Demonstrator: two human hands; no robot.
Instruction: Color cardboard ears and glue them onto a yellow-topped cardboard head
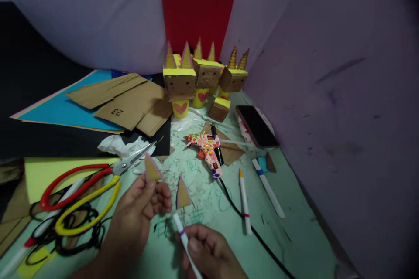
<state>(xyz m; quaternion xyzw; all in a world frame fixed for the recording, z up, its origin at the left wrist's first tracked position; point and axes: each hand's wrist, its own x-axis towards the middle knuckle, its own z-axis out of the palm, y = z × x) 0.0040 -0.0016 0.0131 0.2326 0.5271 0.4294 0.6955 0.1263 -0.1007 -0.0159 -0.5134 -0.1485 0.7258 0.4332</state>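
Between the thumb and fingers of my left hand [139, 202] is a cardboard triangle [152, 169] with purple edges, its point upward. My right hand [209, 250] grips a white marker [186, 242] with a purple band, its upper end toward my left hand. On the table between and just beyond my hands lies a second cardboard triangle [183, 195], also edged in purple. To the left of my left hand are large scissors [121, 168] with one red and one yellow handle.
A flowered glue gun [207, 148] lies mid-table, its black cord running to the front right. Box-headed cardboard figures [179, 83] stand at the back. An orange-tipped marker [244, 200], a blue-banded marker [268, 187] and a phone [257, 125] are at right. Cardboard pieces [127, 104] lie at left.
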